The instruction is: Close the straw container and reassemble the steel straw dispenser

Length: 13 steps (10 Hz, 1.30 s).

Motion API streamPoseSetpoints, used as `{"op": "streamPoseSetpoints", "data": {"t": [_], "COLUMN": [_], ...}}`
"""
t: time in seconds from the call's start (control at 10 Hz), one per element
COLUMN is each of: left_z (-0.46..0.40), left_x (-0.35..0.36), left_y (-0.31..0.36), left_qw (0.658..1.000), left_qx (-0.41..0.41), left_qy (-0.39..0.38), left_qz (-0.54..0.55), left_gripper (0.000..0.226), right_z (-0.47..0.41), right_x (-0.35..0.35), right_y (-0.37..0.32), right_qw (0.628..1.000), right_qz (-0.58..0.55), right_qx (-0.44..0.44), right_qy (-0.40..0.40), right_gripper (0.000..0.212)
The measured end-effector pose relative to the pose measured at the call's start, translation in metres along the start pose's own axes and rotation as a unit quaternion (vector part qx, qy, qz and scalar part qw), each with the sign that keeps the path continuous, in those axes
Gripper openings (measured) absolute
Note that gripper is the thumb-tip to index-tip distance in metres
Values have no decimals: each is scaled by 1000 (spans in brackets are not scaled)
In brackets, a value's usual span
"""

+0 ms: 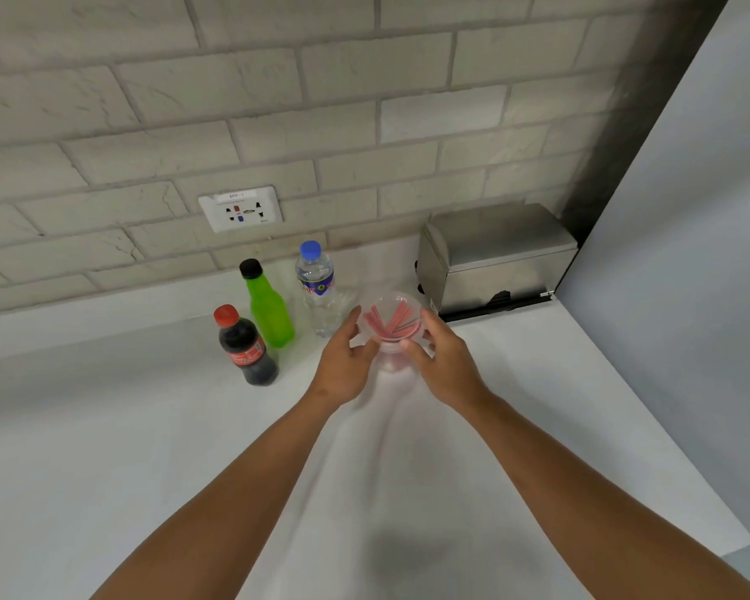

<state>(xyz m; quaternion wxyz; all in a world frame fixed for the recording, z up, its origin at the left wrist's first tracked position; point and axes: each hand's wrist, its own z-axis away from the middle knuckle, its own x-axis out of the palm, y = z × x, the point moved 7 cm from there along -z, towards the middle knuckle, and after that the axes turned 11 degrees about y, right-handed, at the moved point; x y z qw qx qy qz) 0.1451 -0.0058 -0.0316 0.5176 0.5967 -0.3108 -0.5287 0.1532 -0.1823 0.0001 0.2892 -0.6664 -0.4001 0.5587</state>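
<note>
A clear round straw container (391, 319) holds several pink straws and stands on the white counter (148, 448) in the middle of the head view. My left hand (346, 361) grips its left side and my right hand (440, 361) grips its right side, fingers curled around the rim. Whether a lid sits on it I cannot tell. The steel straw dispenser (494, 262) stands at the back right against the wall, its lid down, apart from both hands.
Three bottles stand left of the container: a cola bottle (245, 346), a green bottle (267, 305) and a water bottle (317, 288). A wall socket (240, 208) sits in the brick wall behind. The counter's right edge runs diagonally beside a grey panel (689, 296).
</note>
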Motion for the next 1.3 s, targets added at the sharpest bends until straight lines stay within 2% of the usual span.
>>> {"op": "streamPoseSetpoints", "data": {"t": [0.4,0.5,0.8,1.0,1.2,1.3], "left_z": [-59,-67,-77,-79,-64,-52], "left_x": [14,16,17,18,13,7], "left_y": [17,20,24,27,41,45], "left_qw": [999,999,999,997,996,995], "left_qx": [-13,-15,-14,2,26,39], "left_qy": [38,37,33,23,11,-16], "left_qz": [-5,-13,-27,-71,-88,-88], "left_gripper": [67,68,68,67,74,77], "right_z": [-63,-74,-91,-95,-79,-65], "right_x": [18,22,25,25,-7,-33], "right_y": [6,12,13,18,-16,-29], "right_qw": [1000,1000,1000,1000,999,999], "right_qz": [9,15,16,22,35,37], "right_qx": [13,20,17,21,3,19], "right_qy": [7,4,2,-8,-9,-2], "right_gripper": [45,56,47,50,49,58]}}
